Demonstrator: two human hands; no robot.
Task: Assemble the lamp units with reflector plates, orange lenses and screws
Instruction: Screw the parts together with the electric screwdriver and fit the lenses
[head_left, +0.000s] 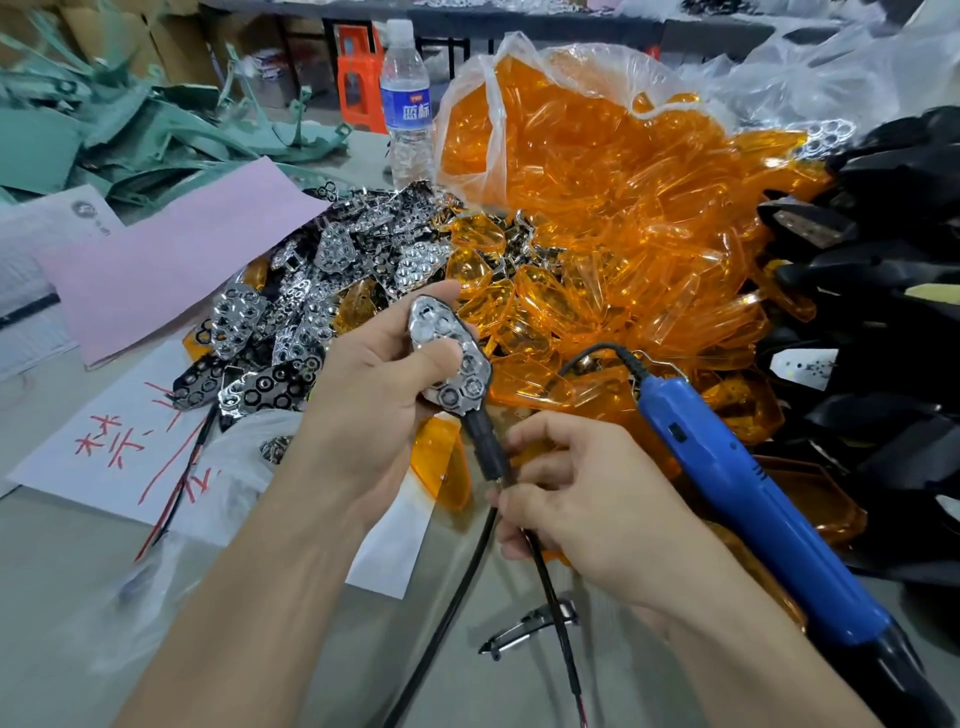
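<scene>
My left hand (371, 395) grips a black lamp unit (457, 374) with a chrome reflector plate seated in its face; my thumb presses on the plate. My right hand (571, 499) pinches the unit's black stem and cable (493, 473) just below it. A blue electric screwdriver (737, 499) lies slanted beside my right wrist. Loose chrome reflector plates (332, 291) are heaped behind my left hand. Orange lenses (597, 249) spill from a clear plastic bag to the right of them. Screws are not visible.
Black lamp housings (893, 312) are piled at the right edge. A water bottle (408, 104) stands at the back, green plastic parts (104, 130) lie far left. Pink paper (171, 260) and white paper with red writing (130, 441) cover the table on the left.
</scene>
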